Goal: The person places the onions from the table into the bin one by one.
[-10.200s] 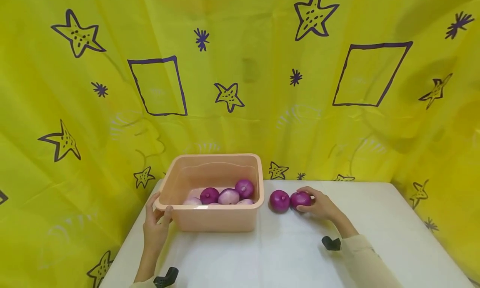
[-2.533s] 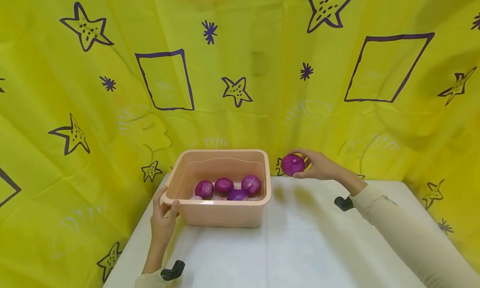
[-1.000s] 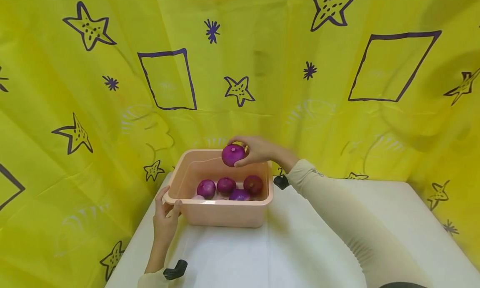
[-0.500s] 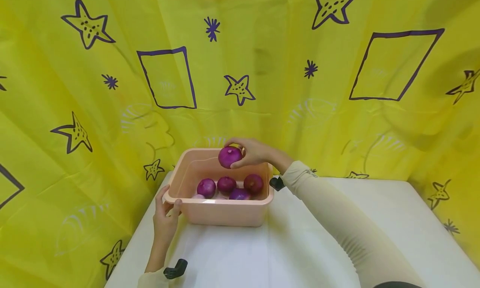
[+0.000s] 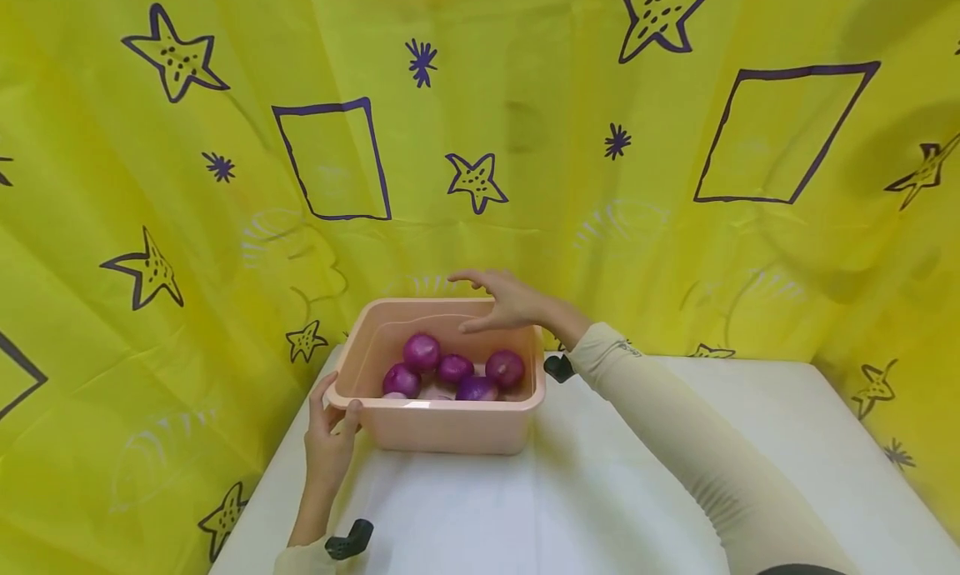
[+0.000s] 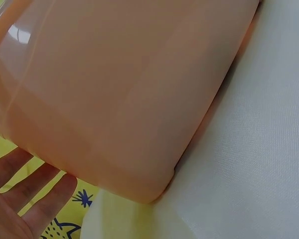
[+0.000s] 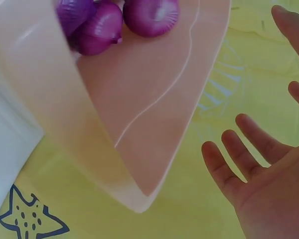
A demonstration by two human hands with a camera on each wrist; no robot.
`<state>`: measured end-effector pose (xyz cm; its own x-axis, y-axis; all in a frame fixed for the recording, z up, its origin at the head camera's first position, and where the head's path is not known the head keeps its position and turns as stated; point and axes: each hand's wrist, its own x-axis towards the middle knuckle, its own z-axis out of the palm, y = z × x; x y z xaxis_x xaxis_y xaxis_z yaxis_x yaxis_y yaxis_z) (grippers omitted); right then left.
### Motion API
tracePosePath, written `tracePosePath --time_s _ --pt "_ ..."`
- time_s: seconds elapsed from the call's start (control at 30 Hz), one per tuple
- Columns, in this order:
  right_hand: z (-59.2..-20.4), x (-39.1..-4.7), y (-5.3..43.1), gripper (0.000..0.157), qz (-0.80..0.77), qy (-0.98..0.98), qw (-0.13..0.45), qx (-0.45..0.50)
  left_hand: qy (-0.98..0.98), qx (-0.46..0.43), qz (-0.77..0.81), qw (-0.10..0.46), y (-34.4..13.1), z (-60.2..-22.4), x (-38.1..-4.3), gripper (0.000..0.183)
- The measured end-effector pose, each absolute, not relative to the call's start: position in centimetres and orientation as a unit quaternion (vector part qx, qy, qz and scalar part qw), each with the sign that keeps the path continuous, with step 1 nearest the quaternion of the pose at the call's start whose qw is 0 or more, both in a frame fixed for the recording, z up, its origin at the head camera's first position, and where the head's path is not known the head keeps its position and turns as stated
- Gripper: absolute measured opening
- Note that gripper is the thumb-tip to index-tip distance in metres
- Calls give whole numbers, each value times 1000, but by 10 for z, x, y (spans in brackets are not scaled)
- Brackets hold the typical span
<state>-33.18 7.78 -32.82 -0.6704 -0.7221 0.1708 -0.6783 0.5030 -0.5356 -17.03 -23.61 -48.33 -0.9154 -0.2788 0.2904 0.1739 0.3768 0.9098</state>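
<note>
A peach-coloured plastic basin (image 5: 450, 430) stands on the white table with several purple-red onions inside. One onion (image 5: 422, 352) lies toward the back left, with another onion (image 5: 402, 381) just in front of it. My left hand (image 5: 327, 450) holds the basin's front left corner, thumb at the front of the rim and fingers along the side; the left wrist view shows those fingers (image 6: 50, 201) at the outer wall. Over the back right of the basin my right hand (image 5: 506, 302) hovers with spread fingers and nothing in them. The front wall partly hides the lower onions.
The white tabletop (image 5: 675, 442) extends in front and to the right of the basin. Close behind it hangs a yellow curtain (image 5: 555, 225) with drawn stars and rectangles, which also runs along both sides.
My right hand picked up onions from the table at right and carried one over the basin. It has let that onion go, and the front left onion has shifted slightly left.
</note>
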Motion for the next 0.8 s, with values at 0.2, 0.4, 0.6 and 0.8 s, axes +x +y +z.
tracePosePath --time_s 0.2,0.4,0.6,0.8 --pt "-328 -329 90 82 -277 877 22 -392 -804 30 -561 194 -235 -486 -177 63" --pt "-327 -317 117 78 -189 913 -40 -358 -816 -7 -559 147 -247 -478 -180 60" --pt "-326 -303 160 82 -139 943 -64 -295 -841 -60 -515 157 -272 -452 -180 43" --pt "-330 -289 203 84 -122 958 -68 -250 -903 -93 -377 185 -277 -412 -195 52"
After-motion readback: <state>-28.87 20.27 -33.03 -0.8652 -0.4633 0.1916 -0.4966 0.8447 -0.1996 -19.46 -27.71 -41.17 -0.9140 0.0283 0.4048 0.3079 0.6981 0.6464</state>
